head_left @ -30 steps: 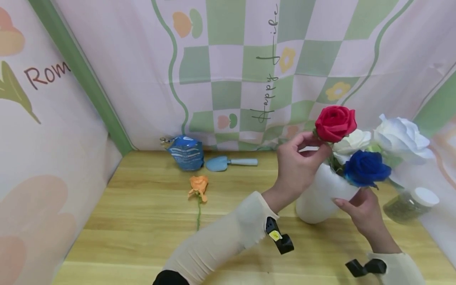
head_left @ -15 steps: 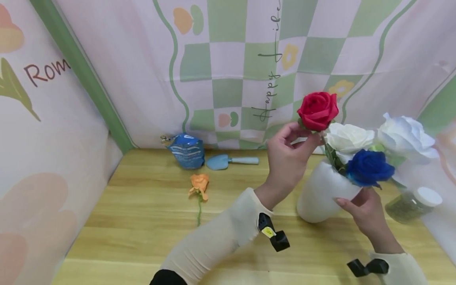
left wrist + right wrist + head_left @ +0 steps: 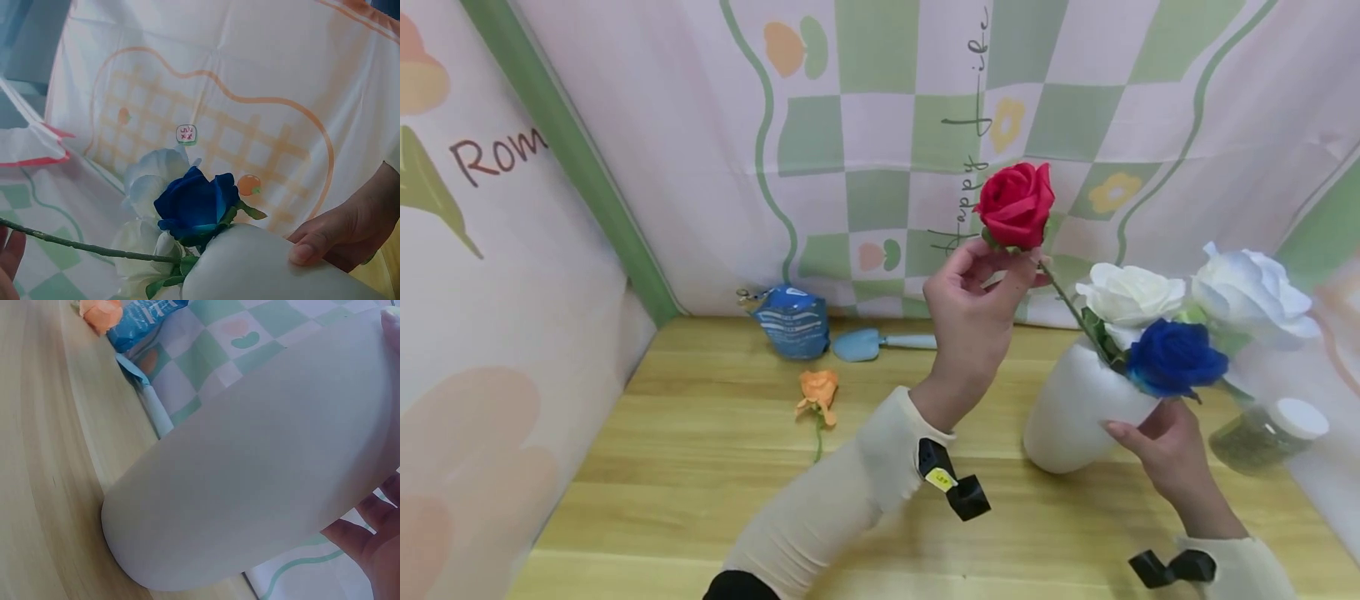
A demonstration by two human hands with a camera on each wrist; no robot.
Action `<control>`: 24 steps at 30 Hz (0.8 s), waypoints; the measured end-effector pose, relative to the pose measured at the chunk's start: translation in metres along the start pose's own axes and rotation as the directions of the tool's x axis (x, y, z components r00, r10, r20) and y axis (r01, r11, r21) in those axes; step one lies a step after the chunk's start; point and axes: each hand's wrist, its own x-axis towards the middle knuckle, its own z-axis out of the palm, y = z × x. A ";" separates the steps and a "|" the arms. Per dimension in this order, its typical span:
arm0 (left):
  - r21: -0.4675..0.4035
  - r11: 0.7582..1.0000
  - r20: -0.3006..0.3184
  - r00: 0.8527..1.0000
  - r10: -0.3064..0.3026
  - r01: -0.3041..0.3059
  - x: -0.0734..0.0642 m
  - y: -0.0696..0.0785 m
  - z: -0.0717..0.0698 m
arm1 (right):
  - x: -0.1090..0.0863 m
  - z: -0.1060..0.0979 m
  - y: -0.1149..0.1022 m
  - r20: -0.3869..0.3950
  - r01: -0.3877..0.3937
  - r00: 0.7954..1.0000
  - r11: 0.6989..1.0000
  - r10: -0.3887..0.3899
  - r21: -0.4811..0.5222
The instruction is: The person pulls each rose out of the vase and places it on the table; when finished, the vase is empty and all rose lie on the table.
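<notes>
My left hand pinches a red artificial rose just below its bloom, up and left of the white vase. The rose's green stem slants down from the fingers into the vase mouth. A white rose, a blue rose and a large pale blue-white flower lean out over the rim. With thumb on the near side and fingers behind, my right hand grips the vase near its top. The vase stands slightly tilted, its base at the wooden tabletop.
An orange rose lies on the table at left. Behind it are a blue bag and a small light-blue trowel by the curtain. A white-lidded jar lies right of the vase.
My left hand has moved left and upward with the red rose, drawing more of its stem out of the vase. The right hand and vase stay nearly still.
</notes>
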 end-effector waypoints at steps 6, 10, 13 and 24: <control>-0.064 0.998 -0.021 1.000 0.008 -0.009 0.002 0.008 -0.001 | -0.001 -0.001 0.001 0.000 0.003 1.000 1.000 -0.003 -0.020; -0.146 0.989 -0.066 0.998 0.005 -0.014 0.005 0.012 -0.002 | 0.000 -0.001 0.001 0.002 0.008 1.000 1.000 -0.008 -0.016; -0.188 0.980 -0.101 0.994 0.039 -0.058 0.008 0.017 -0.003 | 0.000 -0.001 0.001 0.002 0.009 1.000 1.000 -0.009 -0.005; -0.243 0.962 -0.194 0.978 0.077 -0.124 0.018 0.027 -0.014 | 0.001 -0.001 0.003 0.003 -0.001 1.000 1.000 0.001 -0.011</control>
